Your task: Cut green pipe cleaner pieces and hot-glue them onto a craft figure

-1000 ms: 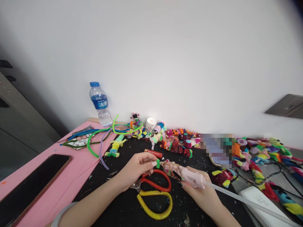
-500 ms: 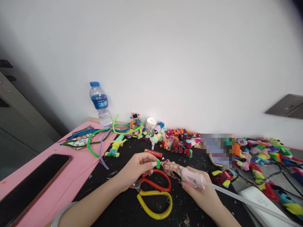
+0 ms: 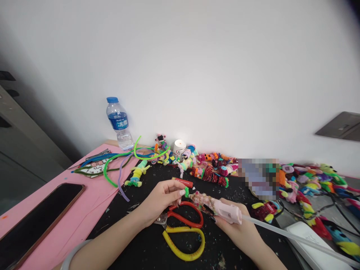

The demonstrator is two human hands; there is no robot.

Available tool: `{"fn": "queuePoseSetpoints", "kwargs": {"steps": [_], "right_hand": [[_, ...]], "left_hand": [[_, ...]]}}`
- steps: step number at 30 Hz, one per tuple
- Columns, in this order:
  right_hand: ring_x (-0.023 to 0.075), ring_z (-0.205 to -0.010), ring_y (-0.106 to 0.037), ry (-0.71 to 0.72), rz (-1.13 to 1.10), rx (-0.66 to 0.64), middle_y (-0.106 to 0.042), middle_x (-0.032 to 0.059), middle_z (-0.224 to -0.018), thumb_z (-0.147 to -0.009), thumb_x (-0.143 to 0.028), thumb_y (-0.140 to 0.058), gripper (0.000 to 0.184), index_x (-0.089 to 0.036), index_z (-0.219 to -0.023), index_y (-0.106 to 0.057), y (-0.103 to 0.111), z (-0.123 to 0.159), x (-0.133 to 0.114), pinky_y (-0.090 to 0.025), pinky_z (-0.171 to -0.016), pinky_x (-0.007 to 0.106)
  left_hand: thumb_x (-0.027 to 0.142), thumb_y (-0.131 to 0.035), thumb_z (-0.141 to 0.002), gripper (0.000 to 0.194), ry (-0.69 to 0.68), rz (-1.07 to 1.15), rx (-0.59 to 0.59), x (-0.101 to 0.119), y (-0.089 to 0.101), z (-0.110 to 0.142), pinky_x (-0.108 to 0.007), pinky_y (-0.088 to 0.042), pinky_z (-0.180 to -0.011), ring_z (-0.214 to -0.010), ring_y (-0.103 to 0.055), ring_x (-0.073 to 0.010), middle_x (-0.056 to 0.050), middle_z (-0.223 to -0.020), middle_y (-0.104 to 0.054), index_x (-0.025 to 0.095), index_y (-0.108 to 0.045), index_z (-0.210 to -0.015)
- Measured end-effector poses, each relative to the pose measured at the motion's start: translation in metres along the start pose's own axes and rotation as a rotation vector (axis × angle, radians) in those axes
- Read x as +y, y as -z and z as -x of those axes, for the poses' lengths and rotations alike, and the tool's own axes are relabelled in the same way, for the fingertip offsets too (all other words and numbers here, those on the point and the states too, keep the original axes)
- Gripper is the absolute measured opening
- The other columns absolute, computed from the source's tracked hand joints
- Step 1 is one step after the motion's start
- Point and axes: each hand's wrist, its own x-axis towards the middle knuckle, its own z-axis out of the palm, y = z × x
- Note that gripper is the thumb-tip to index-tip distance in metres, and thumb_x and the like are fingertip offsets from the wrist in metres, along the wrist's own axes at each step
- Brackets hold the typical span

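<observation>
My left hand (image 3: pixel 170 195) pinches a small green curl of pipe cleaner (image 3: pixel 186 192) between thumb and fingertips. My right hand (image 3: pixel 239 228) is wrapped round a pale pink hot glue gun (image 3: pixel 228 211), whose front is crusted with coloured fuzz. A long translucent glue stick (image 3: pixel 281 231) sticks out of its back. The gun's nozzle points left, close to the green curl; whether they touch I cannot tell. Below my hands lie scissors (image 3: pixel 184 243) with one red and one yellow handle, the blades partly hidden under my left wrist.
Pipe-cleaner dolls (image 3: pixel 210 174) line the wall, with more heaped at right. A water bottle (image 3: pixel 119 125) and a paper cup (image 3: pixel 180 148) stand at the back. Loose pipe cleaners (image 3: pixel 105 170) and a phone (image 3: pixel 42 225) lie at left, a white power bank (image 3: pixel 312 243) at right.
The glue gun has shifted slightly left and down. The green curl has risen a little in my left fingers. Both hands keep their hold.
</observation>
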Motion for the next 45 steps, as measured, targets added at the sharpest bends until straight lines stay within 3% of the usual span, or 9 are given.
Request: {"fn": "queuePoseSetpoints", "kwargs": {"steps": [6,15,23,31,37,41,45], "right_hand": [[0.0121,-0.047,-0.046,0.005,0.018,-0.003,-0.047,-0.0030,-0.052,-0.073,-0.025,-0.055,0.016,-0.020,-0.058,-0.049,0.001,-0.002,-0.003,-0.041,-0.043,0.021],[0.0139,-0.045,-0.050,0.020,0.060,0.116,-0.052,-0.0019,-0.050,-0.071,-0.030,-0.057,0.016,-0.021,-0.059,-0.053,0.000,0.001,0.001,-0.044,-0.041,0.022],[0.0151,-0.050,-0.052,-0.005,0.019,0.050,-0.055,-0.0006,-0.056,-0.073,-0.029,-0.055,0.014,-0.020,-0.063,-0.053,0.000,-0.002,0.001,-0.044,-0.046,0.023],[0.0144,-0.046,-0.050,0.009,0.034,0.101,-0.051,-0.0024,-0.051,-0.073,-0.030,-0.054,0.017,-0.022,-0.059,-0.050,0.002,-0.001,-0.002,-0.041,-0.043,0.023],[0.0138,-0.054,-0.055,-0.044,0.005,0.024,-0.060,-0.0021,-0.062,-0.075,-0.028,-0.056,0.008,-0.019,-0.074,-0.057,0.007,-0.007,-0.001,-0.042,-0.049,0.021],[0.0163,-0.066,-0.061,0.009,0.128,-0.049,-0.066,0.0014,-0.079,-0.072,-0.029,-0.062,0.019,-0.020,-0.088,-0.058,0.010,-0.011,0.006,-0.045,-0.059,0.023],[0.0194,-0.075,-0.061,0.039,0.297,-0.056,-0.067,0.0037,-0.089,-0.071,-0.019,-0.057,0.023,-0.021,-0.094,-0.057,0.013,-0.014,0.013,-0.043,-0.065,0.027]], "left_hand": [[0.032,-0.071,-0.068,0.023,-0.009,0.018,-0.001,-0.001,0.000,0.000,-0.017,-0.036,-0.052,-0.054,-0.047,-0.0072,0.003,-0.064,-0.057,0.015,-0.064,-0.081],[0.035,-0.072,-0.066,0.027,0.011,-0.003,-0.007,0.000,0.000,0.000,-0.018,-0.036,-0.052,-0.053,-0.048,-0.0084,0.002,-0.061,-0.056,0.013,-0.063,-0.079],[0.034,-0.071,-0.067,0.025,0.023,-0.028,-0.032,-0.001,0.000,0.000,-0.018,-0.036,-0.050,-0.050,-0.048,-0.0072,0.003,-0.057,-0.055,0.014,-0.064,-0.080],[0.030,-0.072,-0.066,0.021,0.009,-0.044,-0.041,0.001,-0.001,0.002,-0.019,-0.037,-0.051,-0.051,-0.049,-0.0083,0.001,-0.060,-0.058,0.013,-0.066,-0.077],[0.032,-0.070,-0.069,0.023,-0.044,0.023,0.050,0.000,0.002,-0.001,-0.018,-0.040,-0.055,-0.055,-0.049,-0.0075,0.003,-0.062,-0.055,0.014,-0.064,-0.083],[0.030,-0.069,-0.071,0.022,-0.089,0.062,0.164,0.003,0.006,-0.004,-0.018,-0.042,-0.059,-0.059,-0.049,-0.0070,0.003,-0.065,-0.054,0.015,-0.063,-0.086],[0.029,-0.069,-0.070,0.022,-0.110,0.071,0.231,0.004,0.007,-0.005,-0.017,-0.043,-0.060,-0.061,-0.049,-0.0072,0.003,-0.066,-0.054,0.015,-0.063,-0.086]]}}
